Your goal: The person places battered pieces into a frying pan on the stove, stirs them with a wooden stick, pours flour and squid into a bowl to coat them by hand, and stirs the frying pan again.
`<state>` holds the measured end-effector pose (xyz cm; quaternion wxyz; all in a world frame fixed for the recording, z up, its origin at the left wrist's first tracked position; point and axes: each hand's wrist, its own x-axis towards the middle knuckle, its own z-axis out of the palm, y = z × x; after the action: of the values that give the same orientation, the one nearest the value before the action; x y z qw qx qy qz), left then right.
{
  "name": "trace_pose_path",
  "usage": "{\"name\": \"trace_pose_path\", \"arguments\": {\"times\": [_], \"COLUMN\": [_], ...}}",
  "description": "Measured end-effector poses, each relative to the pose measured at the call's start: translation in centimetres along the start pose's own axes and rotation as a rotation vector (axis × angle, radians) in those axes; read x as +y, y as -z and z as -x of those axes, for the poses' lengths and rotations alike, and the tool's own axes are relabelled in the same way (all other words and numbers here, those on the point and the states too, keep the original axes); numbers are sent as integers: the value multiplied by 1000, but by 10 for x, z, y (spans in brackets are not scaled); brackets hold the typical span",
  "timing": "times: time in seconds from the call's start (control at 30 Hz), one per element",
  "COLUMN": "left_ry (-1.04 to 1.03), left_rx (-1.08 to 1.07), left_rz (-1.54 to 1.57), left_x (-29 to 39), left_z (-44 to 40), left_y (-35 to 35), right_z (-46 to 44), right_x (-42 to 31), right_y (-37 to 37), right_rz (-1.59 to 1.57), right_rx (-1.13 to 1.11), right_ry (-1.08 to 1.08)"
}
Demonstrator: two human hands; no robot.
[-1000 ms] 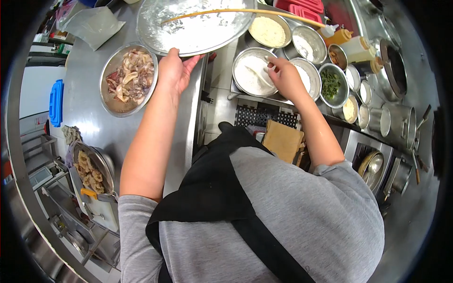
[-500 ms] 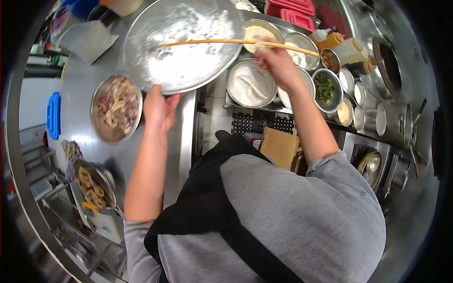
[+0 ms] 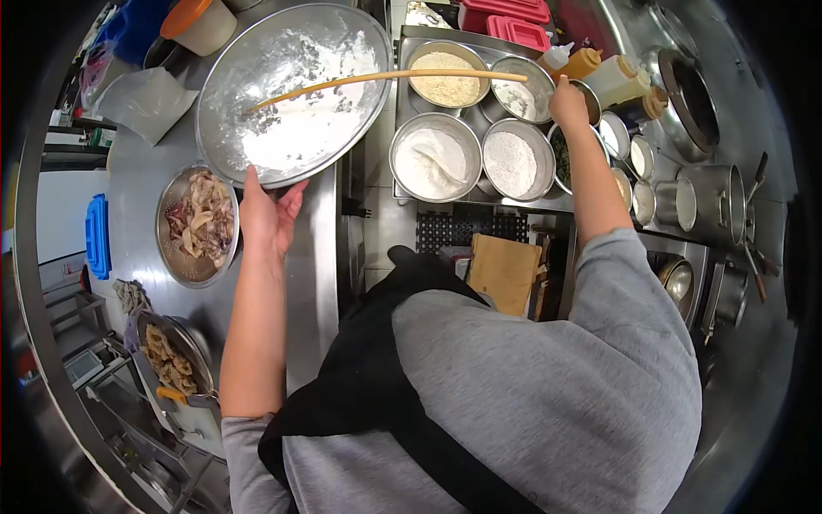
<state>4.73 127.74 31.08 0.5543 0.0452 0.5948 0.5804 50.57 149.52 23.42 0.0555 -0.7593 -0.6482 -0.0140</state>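
Note:
My left hand (image 3: 270, 214) grips the near rim of a large metal bowl (image 3: 207, 128) dusted with white powder, thumb on the edge and fingers underneath. Across this bowl and the containers beside it lies a long thin wooden stick (image 3: 411, 74). Past the stick's right end, my right hand (image 3: 569, 104) is over a small metal bowl (image 3: 591, 101); its fingers are curled and partly hidden, so what they hold is unclear. Close by are containers of pale crumbs (image 3: 447, 86) and white powder (image 3: 514, 164), and one with a scoop (image 3: 445, 164) lying in white powder.
A colander of raw meat pieces (image 3: 201, 223) stands on the steel counter (image 3: 300, 300) at left. Below it is a strainer with brownish pieces (image 3: 167, 360). Squeeze bottles (image 3: 582, 62), a pot (image 3: 723, 197) and red lidded boxes (image 3: 518, 32) are at right and back.
My right hand has moved right, off the stick, to the small metal bowl. The large bowl and stick have shifted left, with my left hand still on the rim.

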Motion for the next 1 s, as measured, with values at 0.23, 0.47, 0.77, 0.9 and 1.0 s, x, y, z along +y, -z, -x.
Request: {"name": "trace_pose_path", "arguments": {"times": [0.23,0.47,0.77,0.9,1.0], "left_ry": [9,2,13,83,77], "left_rx": [1,-58,-69,-18,38], "left_rz": [-46,-45,1,28,92], "left_x": [-11,-9,-17,-23,-27], "left_z": [12,16,27,46,62], "left_y": [0,-2,7,15,26], "right_z": [-12,1,9,-5,-14], "right_x": [32,29,24,30,37], "right_y": [-26,10,34,1,-31], "right_rz": [-372,-461,-454,-478,-534], "right_rx": [-69,259,324,287,229], "right_ry": [90,241,113,71,-11]}}
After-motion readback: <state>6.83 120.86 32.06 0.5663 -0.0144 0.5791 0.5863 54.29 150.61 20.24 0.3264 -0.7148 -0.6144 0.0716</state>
